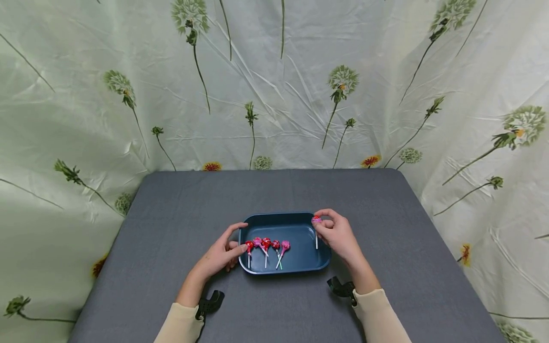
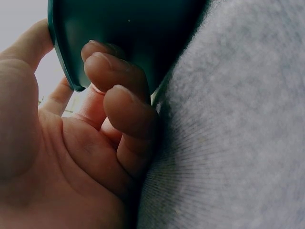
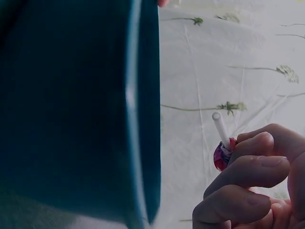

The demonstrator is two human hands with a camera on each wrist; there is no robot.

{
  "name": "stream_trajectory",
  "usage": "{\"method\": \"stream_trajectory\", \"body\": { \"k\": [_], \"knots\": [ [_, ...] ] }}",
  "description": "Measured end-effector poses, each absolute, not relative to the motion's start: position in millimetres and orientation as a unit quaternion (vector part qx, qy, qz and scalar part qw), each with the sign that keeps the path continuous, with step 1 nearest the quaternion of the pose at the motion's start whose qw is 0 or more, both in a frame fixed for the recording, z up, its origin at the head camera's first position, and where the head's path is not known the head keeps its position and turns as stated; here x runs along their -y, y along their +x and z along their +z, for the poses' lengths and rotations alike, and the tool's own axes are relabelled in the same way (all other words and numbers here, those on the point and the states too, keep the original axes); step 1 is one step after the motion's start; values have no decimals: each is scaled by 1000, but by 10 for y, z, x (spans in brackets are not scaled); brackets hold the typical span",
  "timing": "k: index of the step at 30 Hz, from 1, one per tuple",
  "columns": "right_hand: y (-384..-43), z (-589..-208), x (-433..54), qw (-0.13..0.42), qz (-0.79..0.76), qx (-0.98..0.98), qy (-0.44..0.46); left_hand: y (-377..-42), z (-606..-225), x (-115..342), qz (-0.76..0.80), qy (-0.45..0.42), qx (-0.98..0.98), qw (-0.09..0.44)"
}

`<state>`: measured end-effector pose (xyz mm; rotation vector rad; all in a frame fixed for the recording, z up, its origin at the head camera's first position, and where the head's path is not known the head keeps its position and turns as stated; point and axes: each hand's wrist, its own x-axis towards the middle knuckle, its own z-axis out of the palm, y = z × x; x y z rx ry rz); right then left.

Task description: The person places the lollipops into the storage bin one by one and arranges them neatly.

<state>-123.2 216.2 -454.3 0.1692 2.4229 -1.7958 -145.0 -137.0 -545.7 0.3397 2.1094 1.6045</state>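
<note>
A dark blue tray holds several lollipops in red and pink wrappers, side by side in its left half, white sticks toward the near side. My left hand grips the tray's left end, thumb and index finger at the rim. In the left wrist view the other fingers of that hand curl against the tray's outer wall. Above the tray's right end, my right hand pinches another lollipop by its wrapped head, its stick pointing down. The right wrist view shows this lollipop apart from the tray.
A grey cloth covers the table. Behind it and at both sides hangs a pale curtain printed with dandelions. Black straps with small devices sit on both wrists.
</note>
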Motion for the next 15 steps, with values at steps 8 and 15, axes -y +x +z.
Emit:
{"method": "stream_trajectory", "body": {
  "k": [8,15],
  "knots": [
    [-1229,-4622,-2045,72,-599,-795,57,-1449,-5448,1362,585,119,-768,232],
    [-1221,-4660,-1987,78,-595,-798,60,-1443,-5443,1371,589,127,-763,232]
  ]
}}
